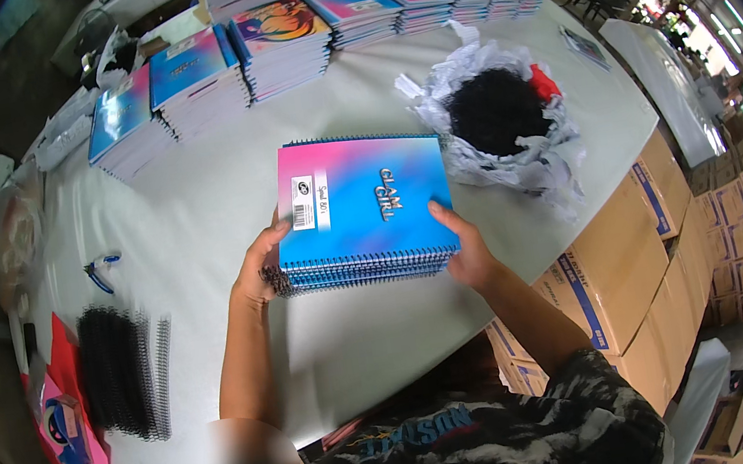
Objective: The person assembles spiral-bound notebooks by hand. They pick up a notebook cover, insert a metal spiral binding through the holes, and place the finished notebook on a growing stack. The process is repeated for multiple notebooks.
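A stack of spiral notebooks (358,201) with pink and blue covers is gripped between my two hands over the middle of the table. Black coils run along its near and far edges. My left hand (261,263) clasps the left side, its thumb at the cover's edge. On the right side, my right hand (465,243) holds with its thumb on top of the cover. The fingers of both hands are partly hidden by the stack.
Stacks of notebooks (200,71) line the table's far side. A white plastic bag (559,160) holding black material lies right. Black spiral coils (118,373) and blue-handled pliers (100,272) lie left. Cardboard boxes (617,279) stand by the table's right edge.
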A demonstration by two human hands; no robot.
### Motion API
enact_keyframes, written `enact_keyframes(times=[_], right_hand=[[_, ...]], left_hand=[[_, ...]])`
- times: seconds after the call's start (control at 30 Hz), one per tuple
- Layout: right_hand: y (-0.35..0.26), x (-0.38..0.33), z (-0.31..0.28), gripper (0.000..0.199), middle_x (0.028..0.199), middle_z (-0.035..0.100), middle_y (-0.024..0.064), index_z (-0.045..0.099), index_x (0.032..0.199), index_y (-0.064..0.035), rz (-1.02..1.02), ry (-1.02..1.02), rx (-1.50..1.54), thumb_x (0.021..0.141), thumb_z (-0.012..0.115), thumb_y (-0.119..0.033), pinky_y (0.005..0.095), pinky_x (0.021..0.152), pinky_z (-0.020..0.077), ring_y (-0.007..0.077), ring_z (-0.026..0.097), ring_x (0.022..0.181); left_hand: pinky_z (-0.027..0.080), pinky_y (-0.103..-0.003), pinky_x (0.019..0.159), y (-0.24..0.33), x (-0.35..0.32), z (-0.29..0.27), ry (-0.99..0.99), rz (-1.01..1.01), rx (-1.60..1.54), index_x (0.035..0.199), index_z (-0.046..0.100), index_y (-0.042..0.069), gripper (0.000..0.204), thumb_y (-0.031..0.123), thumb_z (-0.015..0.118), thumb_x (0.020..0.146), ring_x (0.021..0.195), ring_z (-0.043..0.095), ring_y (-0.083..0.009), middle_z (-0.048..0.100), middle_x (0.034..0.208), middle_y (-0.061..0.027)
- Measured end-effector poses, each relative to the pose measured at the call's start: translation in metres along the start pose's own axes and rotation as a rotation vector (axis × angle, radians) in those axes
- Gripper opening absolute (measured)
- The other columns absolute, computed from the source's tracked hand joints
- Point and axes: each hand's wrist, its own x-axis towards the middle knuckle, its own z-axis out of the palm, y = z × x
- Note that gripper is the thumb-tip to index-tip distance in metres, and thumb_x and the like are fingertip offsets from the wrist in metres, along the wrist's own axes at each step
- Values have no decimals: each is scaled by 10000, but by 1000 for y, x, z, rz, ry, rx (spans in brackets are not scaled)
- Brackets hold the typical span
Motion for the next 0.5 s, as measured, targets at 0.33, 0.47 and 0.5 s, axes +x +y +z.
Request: enact_keyframes(times=[0.33,0.47,0.5], right_hand=[[-30,-5,10,393,1110,558,106,478,1165,-23,347,37,467,883,473,-297,320,880,414,197,544,999],[-23,-31,12,381,1101,565,105,478,1163,-14,307,97,483,890,467,-279,337,896,412,198,545,1012],[-24,-37,9,381,1096,568,106,478,1164,-12,290,87,485,890,467,-277,339,894,416,200,549,1008]], left_hand=[[389,-404,957,6,-4,2,-200,-51,80,1430,-34,79,977,332,582,715,1241,375,-326,294,1372,-251],[449,-405,882,3,-16,10,-270,-51,15,1420,101,68,902,322,590,706,1154,457,-304,387,1306,-223],[460,-399,864,-1,-19,13,-272,-43,13,1416,167,63,873,332,589,701,1128,480,-290,423,1285,-202]])
